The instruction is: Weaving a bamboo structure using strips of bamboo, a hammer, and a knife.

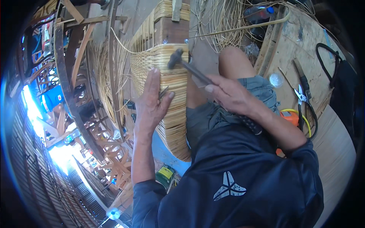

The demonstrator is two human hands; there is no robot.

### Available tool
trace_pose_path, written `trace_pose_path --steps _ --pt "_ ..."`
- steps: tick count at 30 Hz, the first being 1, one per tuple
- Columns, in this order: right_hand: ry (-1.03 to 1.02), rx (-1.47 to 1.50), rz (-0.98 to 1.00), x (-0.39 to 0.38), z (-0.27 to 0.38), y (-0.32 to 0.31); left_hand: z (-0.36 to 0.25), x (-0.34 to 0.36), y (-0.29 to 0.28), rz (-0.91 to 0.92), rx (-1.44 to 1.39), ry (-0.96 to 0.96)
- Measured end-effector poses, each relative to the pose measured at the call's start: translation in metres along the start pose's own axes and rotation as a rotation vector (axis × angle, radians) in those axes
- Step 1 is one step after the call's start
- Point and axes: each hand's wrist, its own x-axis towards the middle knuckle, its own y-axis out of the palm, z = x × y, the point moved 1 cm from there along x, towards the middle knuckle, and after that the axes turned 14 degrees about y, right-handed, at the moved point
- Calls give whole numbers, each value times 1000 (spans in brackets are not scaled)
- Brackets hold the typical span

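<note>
My right hand (232, 95) is wrapped round the dark handle of a hammer (197, 74). The hammer's head is at the upper corner of a woven rattan frame (175, 81), over its wrapped edge; I cannot tell whether it touches. My left hand (150, 100) rests on the weave just left of that corner, its front fingers stretched along the strands. A small pointed metal piece (164, 92) shows between that thumb and the fingers, its other end hidden by the hand. Above the weave, a bare brown wooden panel (171, 32) of the frame shows.
Loose rattan strands (218, 26) lie beyond my knee, and more hang at the left (104, 72). On the wooden board (315, 41) at the right are pliers (300, 95), a small clear cup (276, 79) and an orange tool (289, 117). A green can (165, 175) stands below the frame.
</note>
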Motion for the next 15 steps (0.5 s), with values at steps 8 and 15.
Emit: trace_pose_path --steps 8,15 --pt "97 35 -6 4 5 -3 0 1 2 -1 -30 -22" --pt "152 155 -77 -4 18 -9 -8 20 -8 -62 -20 -108"
